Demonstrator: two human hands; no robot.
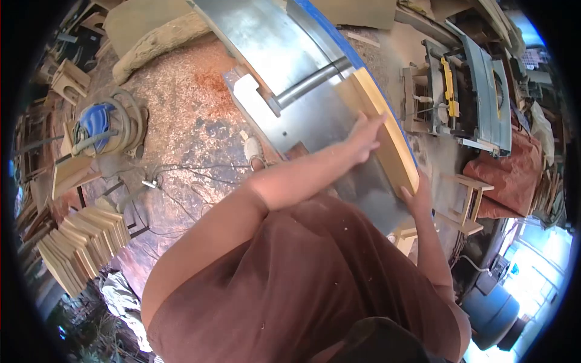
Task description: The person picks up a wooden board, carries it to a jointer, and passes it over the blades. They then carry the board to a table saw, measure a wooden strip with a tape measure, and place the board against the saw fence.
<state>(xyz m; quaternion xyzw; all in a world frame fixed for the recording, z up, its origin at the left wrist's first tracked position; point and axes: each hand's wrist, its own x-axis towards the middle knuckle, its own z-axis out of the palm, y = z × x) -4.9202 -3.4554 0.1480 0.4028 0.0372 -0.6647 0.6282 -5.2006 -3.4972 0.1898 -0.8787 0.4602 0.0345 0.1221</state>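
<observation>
A pale wooden board stands on the metal bed of a jointer, along its blue-edged fence. My left hand is at the near side of the board, fingers stretched out and spread, the tips against the wood or very close to it. At the board's end closest to my body, my right hand grips the wood, the thumb on the near side; its other fingers are partly hidden. Ahead of the board, a dark cylindrical bar crosses the bed. A white guard-like part sits at the machine's left edge.
Wood shavings and cables cover the floor on the left. A blue vacuum with a coiled hose stands there, near stacked wooden pieces. A log lies farther ahead. Right of the jointer are a table saw and a small wooden frame.
</observation>
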